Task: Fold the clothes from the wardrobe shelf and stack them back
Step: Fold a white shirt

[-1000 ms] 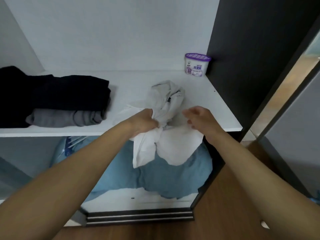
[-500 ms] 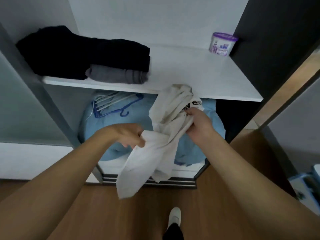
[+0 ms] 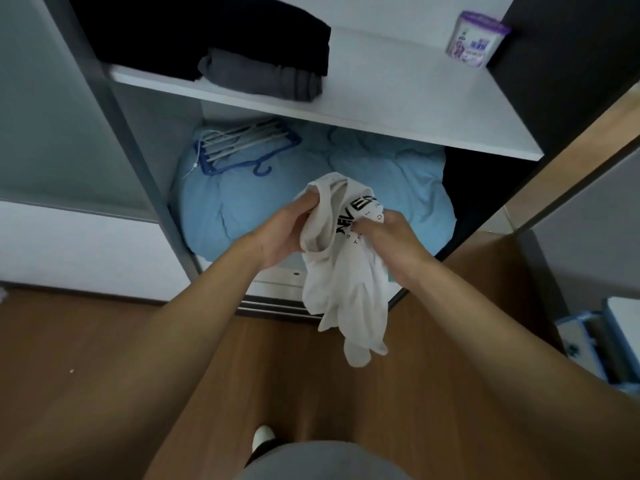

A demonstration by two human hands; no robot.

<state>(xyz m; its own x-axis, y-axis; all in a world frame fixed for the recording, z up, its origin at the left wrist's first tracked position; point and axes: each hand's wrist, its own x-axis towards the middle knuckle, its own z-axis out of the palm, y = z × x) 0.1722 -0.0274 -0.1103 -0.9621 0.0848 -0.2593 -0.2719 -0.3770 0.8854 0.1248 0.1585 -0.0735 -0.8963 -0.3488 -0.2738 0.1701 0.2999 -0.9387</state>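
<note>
Wide brown wood floor across the near half of the scene, and the open wardrobe stands beyond it. The white shelf runs across the far side. Under it, in the lower compartment, a big light-blue bundle of bedding fills the space.

Up on the shelf at the far left sits a stack of black folded clothes, with a folded grey garment under its near edge.

Centre of the action now: the white T-shirt is off the shelf, in the air in front of the lower compartment, bunched up and dangling towards the floor, with black lettering showing near its top. The left hand grasps the bunched upper edge on the left side, fingers curled into the cloth. The right hand pinches the fabric just right of the lettering. The two hands are close together, with only the cloth between them.

A set of blue hangers lies on the far left of the bedding. A small purple-lidded tub stands at the far right of the shelf. One pale shoe peeks in at the near edge.
</note>
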